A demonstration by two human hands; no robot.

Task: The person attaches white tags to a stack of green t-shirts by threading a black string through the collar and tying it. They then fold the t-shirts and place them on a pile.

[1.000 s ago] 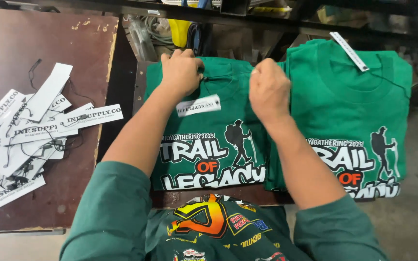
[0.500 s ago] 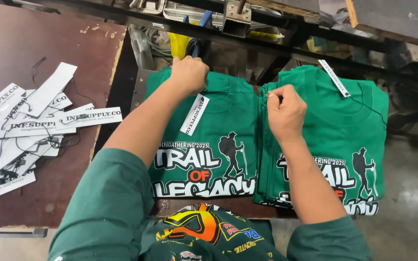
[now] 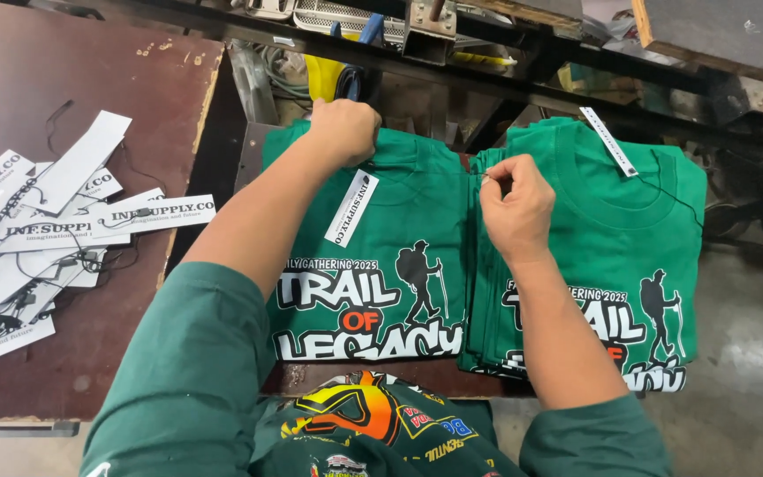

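A: What's the setting?

B: A workshop. A worn brown bench (image 3: 90, 79) sits on the left, with dark metal framing and clutter running across the top and a grey concrete floor (image 3: 744, 353) on the right.

A: And on the bench?

B: A loose heap of white paper tags (image 3: 37, 238) with black strings, spread over its left part.

A: Where are the shirts?

B: Two green stacks sit side by side on a small dark board in front of the person, their edges touching. The left shirt stack (image 3: 381, 265) has a white hang tag (image 3: 351, 208) lying slantwise near its collar. The right shirt stack (image 3: 611, 256) has a narrow white strip tag (image 3: 609, 141) at its collar.

A: What are the hands doing?

B: The left hand (image 3: 343, 131) rests at the collar of the left shirt stack, fingers curled down; its grip is clenched on the fabric there, just above the hang tag. The right hand (image 3: 512, 208) is over the seam between the stacks, thumb and forefinger pinched together. Whether that grip holds something thin, I cannot tell.

A: Sleeves?

B: Dark green, on both arms.
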